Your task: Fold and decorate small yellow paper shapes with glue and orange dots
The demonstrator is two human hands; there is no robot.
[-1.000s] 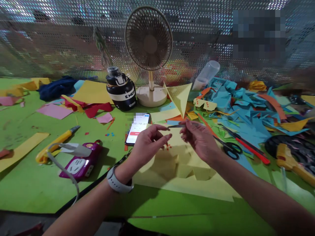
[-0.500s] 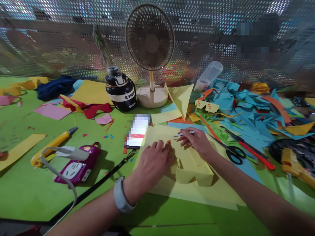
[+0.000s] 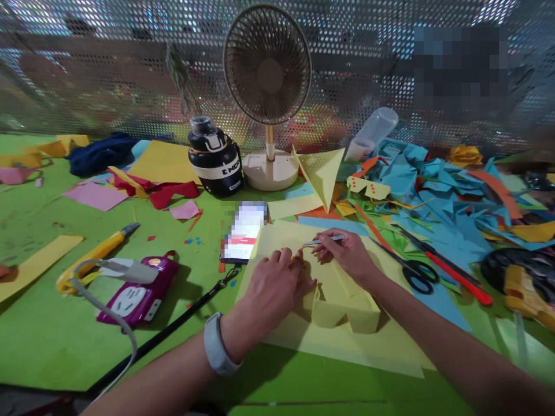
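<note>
My right hand (image 3: pixel 344 254) is closed on metal tweezers (image 3: pixel 323 240), whose tips point left at small orange bits (image 3: pixel 299 255) by my left fingertips. Palm down, my left hand (image 3: pixel 275 286) rests over pale yellow paper (image 3: pixel 295 341), its fingers bent forward and its thumb apart. The orange bits lie at or on the index fingertip; I cannot tell which. Between my wrists stands a folded pale yellow paper piece (image 3: pixel 347 315) shaped like a glasses frame. A wristband (image 3: pixel 219 345) is on my left wrist.
Scissors (image 3: pixel 418 274) and a red-and-black tool (image 3: pixel 459 277) lie right, near a yellow glue gun (image 3: pixel 524 292). A phone (image 3: pixel 245 231), purple power socket (image 3: pixel 139 292) and yellow cutter (image 3: pixel 95 257) are left. Behind stand a fan (image 3: pixel 271 170), a black bottle (image 3: pixel 215 159) and blue paper scraps (image 3: pixel 442 196).
My right hand has brought the tweezers a little left and down, so their tips now meet the orange bits by my left fingertips. My left hand stays nearly still. The view shifts slightly.
</note>
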